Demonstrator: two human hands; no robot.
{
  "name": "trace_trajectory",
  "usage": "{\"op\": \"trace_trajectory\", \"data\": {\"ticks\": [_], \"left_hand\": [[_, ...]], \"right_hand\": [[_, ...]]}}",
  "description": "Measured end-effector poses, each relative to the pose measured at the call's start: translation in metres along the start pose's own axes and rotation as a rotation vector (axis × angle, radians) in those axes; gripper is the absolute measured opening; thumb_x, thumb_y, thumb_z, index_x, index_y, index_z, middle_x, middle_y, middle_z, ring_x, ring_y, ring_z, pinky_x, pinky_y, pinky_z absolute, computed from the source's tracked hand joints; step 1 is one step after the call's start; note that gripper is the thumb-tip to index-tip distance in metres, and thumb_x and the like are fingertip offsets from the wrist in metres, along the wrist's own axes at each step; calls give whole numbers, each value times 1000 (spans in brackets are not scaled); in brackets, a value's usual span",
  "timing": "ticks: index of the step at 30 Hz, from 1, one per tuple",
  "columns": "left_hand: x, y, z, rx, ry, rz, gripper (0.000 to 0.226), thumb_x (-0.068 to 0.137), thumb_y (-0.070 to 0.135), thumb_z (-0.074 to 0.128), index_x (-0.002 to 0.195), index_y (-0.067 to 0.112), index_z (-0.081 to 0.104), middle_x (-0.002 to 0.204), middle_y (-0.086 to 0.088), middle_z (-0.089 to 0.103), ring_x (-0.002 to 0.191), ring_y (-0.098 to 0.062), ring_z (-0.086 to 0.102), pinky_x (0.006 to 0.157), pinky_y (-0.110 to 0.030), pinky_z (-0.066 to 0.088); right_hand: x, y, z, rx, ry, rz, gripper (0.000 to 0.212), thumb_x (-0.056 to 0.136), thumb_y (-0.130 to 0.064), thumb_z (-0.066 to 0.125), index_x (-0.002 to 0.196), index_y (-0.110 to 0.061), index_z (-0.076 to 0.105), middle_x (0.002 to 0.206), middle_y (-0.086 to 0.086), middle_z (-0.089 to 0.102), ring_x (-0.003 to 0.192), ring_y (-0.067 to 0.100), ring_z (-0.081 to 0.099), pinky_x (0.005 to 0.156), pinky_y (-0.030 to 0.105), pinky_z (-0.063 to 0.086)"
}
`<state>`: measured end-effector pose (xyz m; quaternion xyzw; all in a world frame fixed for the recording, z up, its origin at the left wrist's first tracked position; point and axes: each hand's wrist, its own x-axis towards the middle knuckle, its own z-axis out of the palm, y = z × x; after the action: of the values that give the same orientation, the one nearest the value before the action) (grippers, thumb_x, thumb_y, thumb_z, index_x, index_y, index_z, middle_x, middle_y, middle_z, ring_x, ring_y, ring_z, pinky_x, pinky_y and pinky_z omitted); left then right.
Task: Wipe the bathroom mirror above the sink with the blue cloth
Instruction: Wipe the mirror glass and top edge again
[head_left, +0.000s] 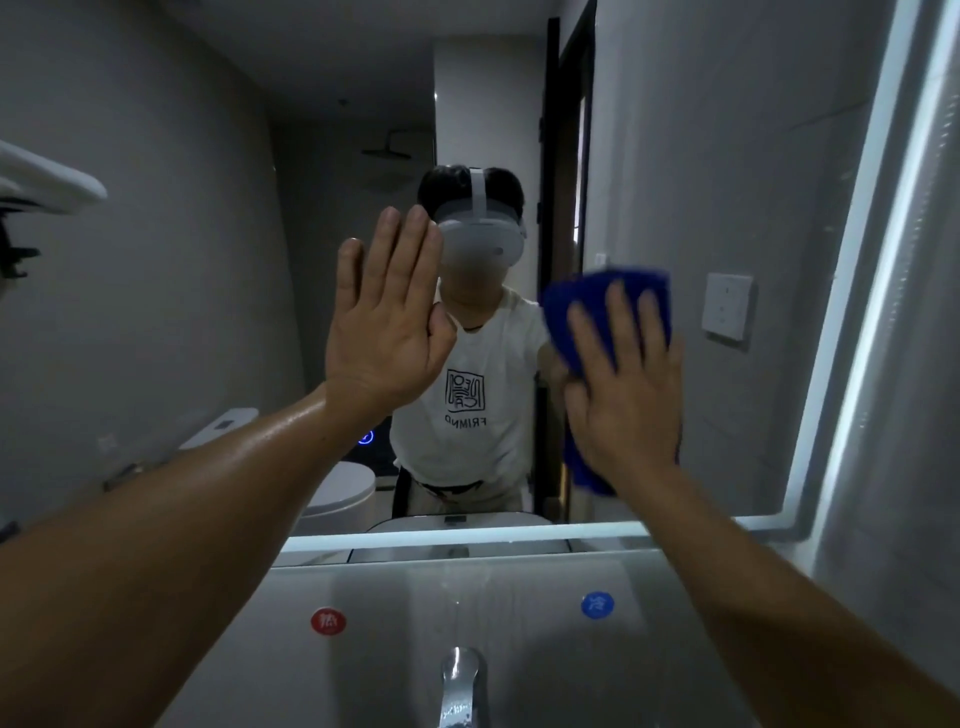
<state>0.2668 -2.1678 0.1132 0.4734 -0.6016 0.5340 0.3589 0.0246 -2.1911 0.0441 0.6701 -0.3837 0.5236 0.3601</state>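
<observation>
The bathroom mirror (727, 156) fills most of the view, with a lit strip along its right and bottom edges. My right hand (628, 395) lies flat on the blue cloth (582, 306), pressing it against the glass right of centre, above the bottom edge. Cloth shows above my fingers and hangs below my palm. My left hand (384, 317) is flat against the mirror left of centre, fingers together and pointing up, holding nothing. A person in a white T-shirt with a headset is reflected between my hands.
Below the mirror a chrome tap (461, 686) sticks out of the wall, with a red round mark (328, 620) to its left and a blue one (597, 605) to its right. A white shelf (47, 179) juts in at upper left. The mirror reflects a toilet and a wall switch.
</observation>
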Motion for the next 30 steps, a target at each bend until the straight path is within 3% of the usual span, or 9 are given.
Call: {"op": "trace_trajectory", "data": {"ticks": [2,5,7,10,14,17,20,22,30], "left_hand": [[-1,0,0,-3,-5,-3,64,100,37,23,156,5,24,164,-14,20,152,-29,14,121,-54,14],[-1,1,0,-10,-4,-7,65,99,36,26,156,5,23,164,-13,18,153,-29,13,121,-55,15],[-3,0,0,-15,-2,-5,65,99,35,27,156,5,23,165,-13,17,153,-29,12,120,-56,16],[-2,0,-1,-13,-37,-7,65,99,36,25,157,5,20,165,-13,13,153,-28,8,121,-56,14],[-1,1,-2,-3,-61,-9,66,99,36,25,157,5,19,165,-14,12,154,-28,7,121,-56,14],[-3,1,-1,2,-50,-9,65,99,35,28,156,5,22,165,-14,15,153,-28,9,121,-55,13],[-2,1,-2,-4,-52,-10,65,98,35,29,156,5,22,165,-13,14,153,-28,9,121,-56,15],[-2,1,-3,-12,-47,-11,65,98,35,30,156,5,23,165,-13,15,153,-28,10,120,-57,17],[-1,2,-7,-23,-50,-20,65,98,36,32,155,6,27,164,-13,20,152,-28,15,121,-54,15]], "right_hand": [[54,-5,-6,47,48,159,69,88,-22,45,155,-22,28,163,12,19,150,32,9,119,54,9],[53,-19,-3,31,28,158,68,90,-25,40,156,-20,26,164,10,14,151,30,3,120,51,3],[8,-27,5,21,-15,60,67,94,-29,44,157,-22,22,165,9,9,152,28,-2,121,51,3],[-71,-22,19,-78,-152,-137,89,85,-29,61,158,-24,11,166,7,0,152,29,1,122,51,-1],[-68,-3,8,-38,-174,-285,81,82,-27,56,155,-25,22,166,5,5,152,29,7,118,56,17],[23,2,-10,17,-84,-84,69,89,-32,47,154,-25,24,164,7,14,151,30,9,117,58,20],[127,-1,-25,17,-18,151,75,89,-29,51,157,-24,20,164,10,12,150,32,5,119,53,6],[159,-7,-29,-22,-11,192,78,89,-28,50,158,-23,14,165,10,6,151,32,0,119,51,0],[40,-4,-8,-27,-97,-127,70,91,-27,48,156,-21,22,164,12,16,152,32,9,122,51,6]]}}
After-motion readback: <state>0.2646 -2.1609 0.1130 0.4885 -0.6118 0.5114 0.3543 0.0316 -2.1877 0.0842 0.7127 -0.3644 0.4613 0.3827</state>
